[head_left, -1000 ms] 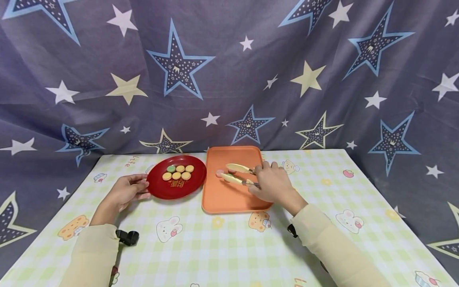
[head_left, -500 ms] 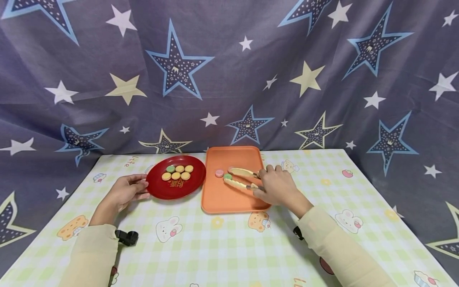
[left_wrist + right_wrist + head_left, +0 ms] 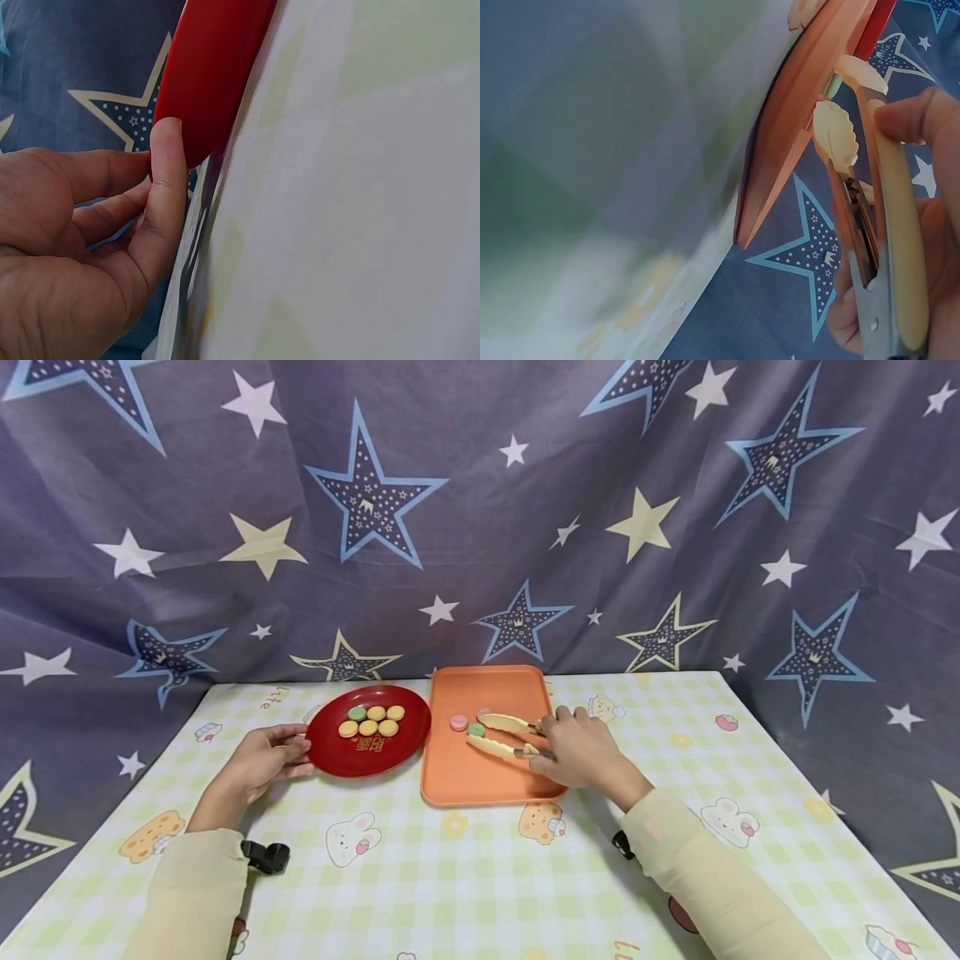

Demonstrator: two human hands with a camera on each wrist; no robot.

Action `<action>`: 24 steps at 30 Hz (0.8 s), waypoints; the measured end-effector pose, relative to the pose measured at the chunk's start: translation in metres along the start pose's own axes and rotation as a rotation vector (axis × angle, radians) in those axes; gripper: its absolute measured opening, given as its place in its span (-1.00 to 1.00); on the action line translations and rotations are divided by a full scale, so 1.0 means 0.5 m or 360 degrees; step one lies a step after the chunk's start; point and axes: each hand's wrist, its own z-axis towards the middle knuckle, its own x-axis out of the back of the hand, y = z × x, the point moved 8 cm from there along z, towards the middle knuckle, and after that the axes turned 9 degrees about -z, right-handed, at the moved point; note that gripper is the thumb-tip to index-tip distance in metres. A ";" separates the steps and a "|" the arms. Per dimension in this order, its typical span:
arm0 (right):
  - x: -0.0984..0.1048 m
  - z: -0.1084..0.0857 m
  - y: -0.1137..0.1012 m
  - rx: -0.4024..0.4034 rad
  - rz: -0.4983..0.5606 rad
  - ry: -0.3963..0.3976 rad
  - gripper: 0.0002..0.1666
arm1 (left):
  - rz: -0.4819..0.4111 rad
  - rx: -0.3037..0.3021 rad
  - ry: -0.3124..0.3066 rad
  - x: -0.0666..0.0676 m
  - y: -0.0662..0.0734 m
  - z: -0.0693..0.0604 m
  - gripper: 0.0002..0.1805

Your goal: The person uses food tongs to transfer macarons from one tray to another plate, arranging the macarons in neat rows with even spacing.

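Six cookies (image 3: pixel 367 727) on a plate (image 3: pixel 405 743), three on a tray (image 3: pixel 457 781)

Left hand (image 3: pixel 262 762) pinches the red plate's left rim between thumb and fingers. Right hand (image 3: pixel 581 749) curls round the tongs (image 3: pixel 498 747) over the orange tray, right of the plate. Their parted tips flank a green cookie (image 3: pixel 476 729); I can't tell whether they touch it.
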 end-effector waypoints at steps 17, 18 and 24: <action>-0.010 0.005 0.000 0.0036 -0.0014 0.0014 -0.53 | 0.0012 0.0001 0.0002 0.000 0.000 0.000 -0.39; -0.010 0.006 -0.001 0.0035 -0.0017 0.0012 -0.53 | 0.0014 0.0000 0.0006 0.000 0.000 0.000 -0.39; -0.007 0.008 -0.002 0.0040 -0.0040 0.0014 -0.53 | 0.0024 0.0005 0.0023 0.001 -0.001 0.003 -0.39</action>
